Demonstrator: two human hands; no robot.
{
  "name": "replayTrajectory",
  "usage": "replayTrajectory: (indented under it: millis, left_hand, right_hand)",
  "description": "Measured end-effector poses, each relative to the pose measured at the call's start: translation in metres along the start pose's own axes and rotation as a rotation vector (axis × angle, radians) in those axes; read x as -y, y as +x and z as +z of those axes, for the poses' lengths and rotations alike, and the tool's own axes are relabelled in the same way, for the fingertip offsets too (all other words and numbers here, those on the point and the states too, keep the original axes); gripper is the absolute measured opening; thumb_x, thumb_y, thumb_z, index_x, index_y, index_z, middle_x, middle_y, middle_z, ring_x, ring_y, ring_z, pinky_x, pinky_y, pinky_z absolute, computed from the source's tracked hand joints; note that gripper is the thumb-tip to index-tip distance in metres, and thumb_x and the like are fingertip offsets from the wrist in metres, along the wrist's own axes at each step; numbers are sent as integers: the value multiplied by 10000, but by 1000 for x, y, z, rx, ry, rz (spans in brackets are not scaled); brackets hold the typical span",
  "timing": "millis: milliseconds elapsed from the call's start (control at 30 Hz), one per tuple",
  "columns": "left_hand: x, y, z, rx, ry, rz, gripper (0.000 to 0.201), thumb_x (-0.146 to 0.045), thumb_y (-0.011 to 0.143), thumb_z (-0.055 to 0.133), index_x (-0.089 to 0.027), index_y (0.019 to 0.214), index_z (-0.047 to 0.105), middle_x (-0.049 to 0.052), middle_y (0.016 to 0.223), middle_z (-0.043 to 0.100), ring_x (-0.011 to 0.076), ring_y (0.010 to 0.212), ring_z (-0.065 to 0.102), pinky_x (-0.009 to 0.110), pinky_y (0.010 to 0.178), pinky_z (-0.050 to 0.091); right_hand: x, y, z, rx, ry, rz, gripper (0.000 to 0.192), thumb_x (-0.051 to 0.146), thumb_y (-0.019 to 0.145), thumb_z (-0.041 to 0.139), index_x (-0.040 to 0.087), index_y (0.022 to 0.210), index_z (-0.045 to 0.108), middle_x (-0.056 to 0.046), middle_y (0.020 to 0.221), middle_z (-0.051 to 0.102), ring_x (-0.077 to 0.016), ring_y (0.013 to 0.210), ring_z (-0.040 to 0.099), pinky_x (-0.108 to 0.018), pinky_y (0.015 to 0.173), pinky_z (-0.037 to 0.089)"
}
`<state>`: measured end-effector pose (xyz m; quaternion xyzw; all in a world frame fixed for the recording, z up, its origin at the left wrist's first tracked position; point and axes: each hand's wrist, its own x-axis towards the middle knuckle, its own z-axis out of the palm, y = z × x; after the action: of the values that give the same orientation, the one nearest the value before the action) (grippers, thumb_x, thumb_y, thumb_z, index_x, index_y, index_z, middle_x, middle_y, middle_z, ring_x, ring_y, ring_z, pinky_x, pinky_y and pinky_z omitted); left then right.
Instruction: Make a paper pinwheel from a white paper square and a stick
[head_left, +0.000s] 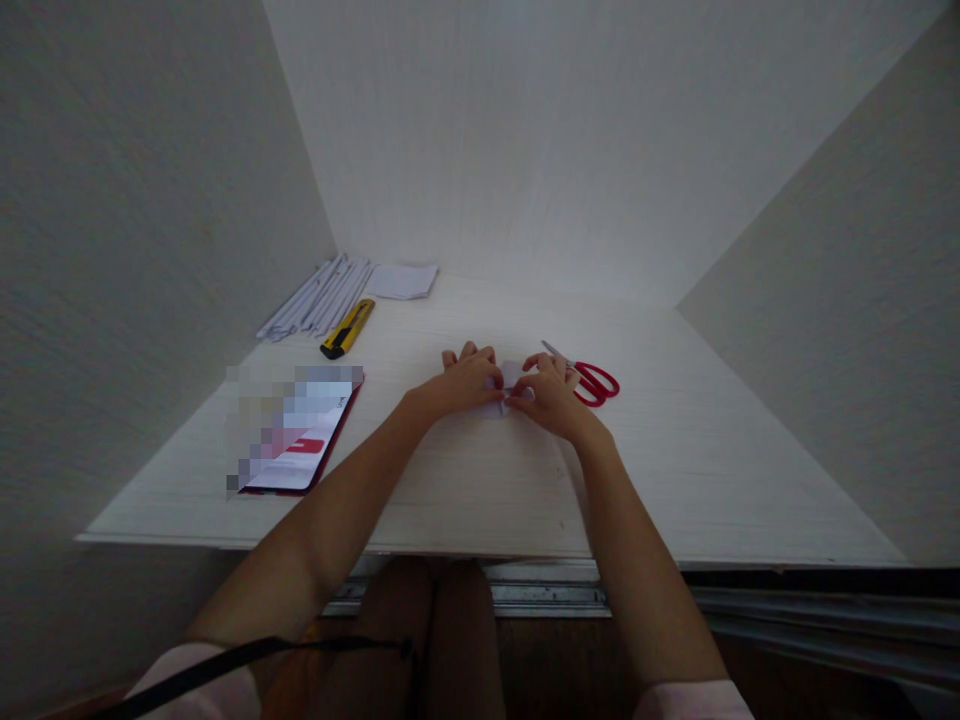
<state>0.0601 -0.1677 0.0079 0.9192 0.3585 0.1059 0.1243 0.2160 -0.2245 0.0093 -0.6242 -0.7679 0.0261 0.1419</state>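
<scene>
Between my hands, a small piece of white paper (pixel 513 374) lies at the middle of the white tabletop. My left hand (pixel 474 378) pinches its left part, thumb and forefinger together and the other fingers bent. From the other side my right hand (pixel 546 392) grips the paper with thumb and forefinger close to each other. My fingers cover much of the paper, so its folds are hard to make out. Just beyond my right hand lie scissors with red handles (pixel 598 383), their blades pointing away to the left.
A yellow and black utility knife (pixel 348 329) rests at the left, near a bundle of thin rolled or folded paper strips (pixel 322 298). Behind it sits a stack of white paper (pixel 403 281). A phone (pixel 315 440) lies beside my left forearm. White walls enclose the tabletop (pixel 480 500).
</scene>
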Motion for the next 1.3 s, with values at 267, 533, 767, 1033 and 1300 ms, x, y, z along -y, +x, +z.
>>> replayTrajectory:
  millis: [267, 533, 767, 1033, 1300]
  left_hand:
    - [8, 5, 8, 1, -11, 5, 263, -228, 788, 394, -211, 844, 650, 67, 944, 504, 218, 907, 358, 355, 730, 258]
    - [3, 5, 4, -6, -5, -12, 264, -218, 791, 390, -226, 790, 654, 49, 1057, 460, 223, 964, 329, 366, 755, 248]
    - [0, 4, 1, -14, -25, -56, 254, -244, 782, 408, -228, 804, 660, 40, 1041, 475, 213, 959, 337, 363, 756, 252]
    - [0, 4, 1, -6, -33, -61, 260, -224, 777, 403, -202, 783, 662, 56, 1051, 471, 221, 951, 340, 370, 756, 261]
    - [0, 5, 3, -20, -45, -71, 255, -225, 773, 410, -205, 766, 664, 46, 1008, 477, 207, 928, 355, 373, 782, 265]
  right_hand:
    - [2, -1, 2, -105, 22, 0, 122, 273, 719, 547, 207, 672, 639, -88, 1066, 437, -293, 1076, 322, -519, 812, 243]
    - [4, 3, 3, -5, 96, -40, 136, 228, 737, 497, 185, 695, 619, -74, 980, 488, -224, 953, 423, -427, 809, 287]
    - [7, 5, 7, -111, 32, 45, 140, 295, 719, 540, 194, 695, 633, -84, 956, 452, -248, 933, 386, -373, 715, 287]
    - [1, 10, 11, -48, 155, -14, 112, 181, 725, 475, 153, 658, 560, -59, 846, 537, -171, 832, 464, -326, 701, 308]
    - [-6, 16, 24, -54, 96, 55, 132, 220, 707, 511, 158, 621, 589, -82, 809, 530, -201, 816, 443, -340, 668, 338]
